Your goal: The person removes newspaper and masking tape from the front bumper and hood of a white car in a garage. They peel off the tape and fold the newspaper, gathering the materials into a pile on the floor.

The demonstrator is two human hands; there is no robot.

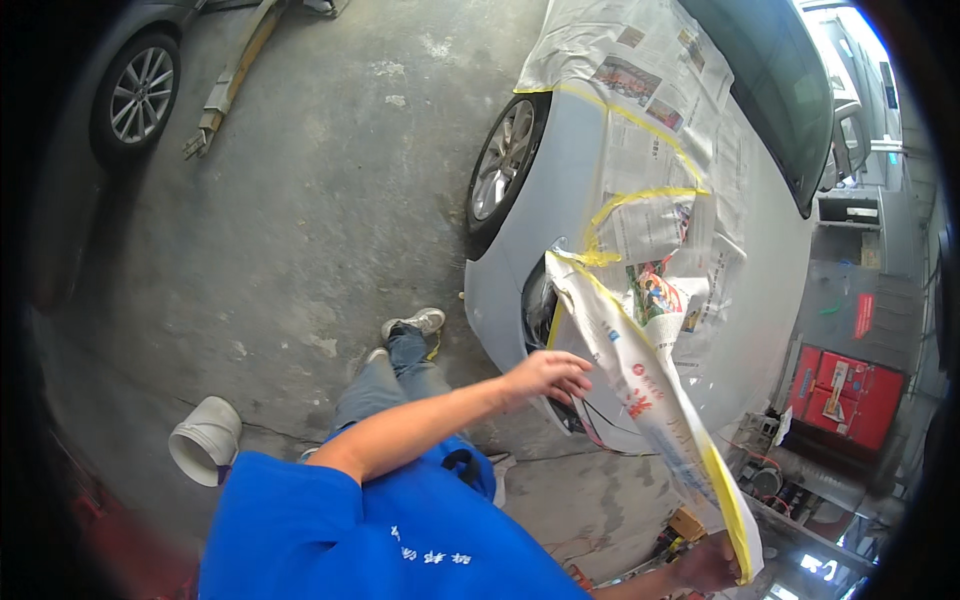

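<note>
My right hand (708, 563) grips the lower end of a long newspaper strip (640, 385) edged with yellow masking tape (728, 500). The strip runs up at a slant to the front corner of a silver-blue car (560, 165), where its far end meets the bodywork beside the headlight (538, 300). My left hand (548, 377) hovers just left of the strip, its fingers loosely bent and apart, with nothing in them. More newspaper sheets (720, 160) cover the fender and part of the hood, bordered by yellow tape (650, 192).
A white bucket (207, 440) lies on the concrete floor (330, 200) to my left. Another car's wheel (140, 92) and a long beam-like piece (235, 80) are at the far left. A red cabinet (850, 395) stands at the right, with tools and clutter (770, 480) nearby.
</note>
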